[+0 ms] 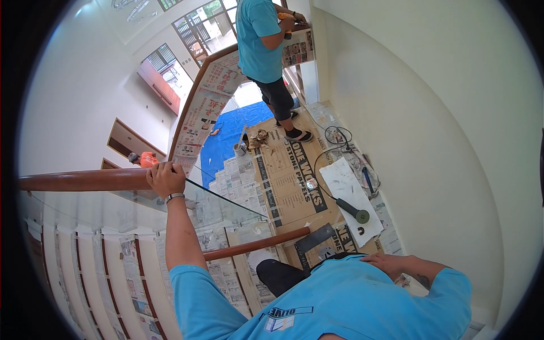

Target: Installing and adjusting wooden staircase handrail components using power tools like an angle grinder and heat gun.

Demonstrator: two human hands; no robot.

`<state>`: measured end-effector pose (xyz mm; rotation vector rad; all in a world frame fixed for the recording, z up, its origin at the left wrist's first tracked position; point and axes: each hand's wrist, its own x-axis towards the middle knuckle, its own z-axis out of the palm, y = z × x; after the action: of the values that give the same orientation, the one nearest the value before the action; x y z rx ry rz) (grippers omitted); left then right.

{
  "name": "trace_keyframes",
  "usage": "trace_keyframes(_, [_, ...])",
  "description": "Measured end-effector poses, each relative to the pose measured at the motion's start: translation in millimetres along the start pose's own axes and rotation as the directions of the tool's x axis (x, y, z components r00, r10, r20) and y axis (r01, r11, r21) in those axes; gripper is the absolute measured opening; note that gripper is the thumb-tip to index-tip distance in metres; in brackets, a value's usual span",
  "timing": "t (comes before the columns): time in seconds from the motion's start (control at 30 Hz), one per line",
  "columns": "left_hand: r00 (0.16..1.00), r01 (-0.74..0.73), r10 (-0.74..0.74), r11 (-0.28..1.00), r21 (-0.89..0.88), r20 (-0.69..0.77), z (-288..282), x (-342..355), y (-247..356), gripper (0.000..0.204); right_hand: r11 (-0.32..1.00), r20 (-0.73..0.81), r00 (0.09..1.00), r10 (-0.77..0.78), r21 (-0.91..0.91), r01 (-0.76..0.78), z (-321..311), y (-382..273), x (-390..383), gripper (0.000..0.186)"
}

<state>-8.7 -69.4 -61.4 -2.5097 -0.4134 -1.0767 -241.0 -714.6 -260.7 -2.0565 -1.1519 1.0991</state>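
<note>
My left hand (166, 177) is wrapped over the end of a brown wooden handrail (85, 180) above a glass panel (215, 195). My right hand (391, 265) lies flat against the side of my blue shirt, fingers stretched out, with no tool in it. A pale crumpled thing (403, 281), too small to name, shows just below that hand. On the covered floor ahead, a dark corded power tool (352, 211) rests across a white board (347, 187). A dark flat plate (315, 238) lies near my knee, by a lower brown rail (258, 243).
A co-worker (263, 54) in blue stands ahead, holding an orange tool (288, 22) at the far rail. Another person (148, 159) in orange is below. Cardboard (283, 187), a blue tarp (218, 150), a can (239, 149) and coiled cable (338, 136) cover the landing; newspaper-covered stairs (136, 272) descend left.
</note>
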Motion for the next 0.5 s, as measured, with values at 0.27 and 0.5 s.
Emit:
trace_keyframes(0.27, [1.000,0.001,-0.001,1.000,0.000,0.010,-0.6,0.4,0.3,0.028,1.000,0.015,1.000,0.016,-0.003,-0.016,-1.5,0.3,-0.2,0.114])
trace_keyframes(0.5, [1.000,0.005,-0.005,1.000,0.004,0.012,-2.2,0.2,1.6,0.028,1.000,0.026,0.999,0.021,-0.010,-0.021,-2.0,2.0,1.0,0.113])
